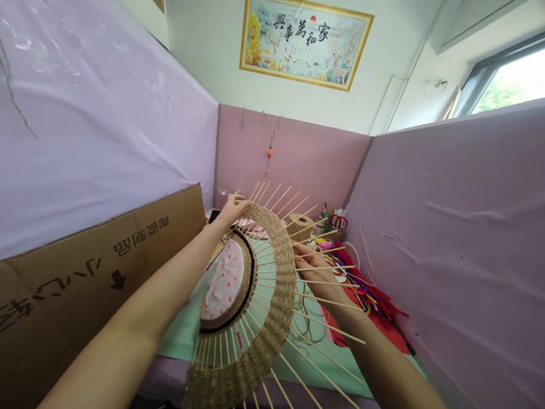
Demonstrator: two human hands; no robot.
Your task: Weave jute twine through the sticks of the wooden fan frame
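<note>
A twine weaving [279, 255] on thin wooden sticks stands tilted before me, its sticks fanning out past a broad woven band. At its centre is a half-round of pale pink cloth [224, 275] with small red prints, bordered by twine and a black ring. My left hand [237, 205] grips the far upper end of the band, fingers closed over it. On the right outer edge, my right hand [311, 260] has its fingers closed at the band among the sticks; its palm is partly hidden behind them. Loose twine [304, 318] lies on the table below that hand.
A twine spool [300, 226] and red-handled scissors [339, 220] are at the back. Coloured strips [370, 292] and red sheets lie along the right side of the green-covered table [181, 332]. Cardboard [140, 255] stands on the left; purple-covered partitions [460, 238] enclose the space.
</note>
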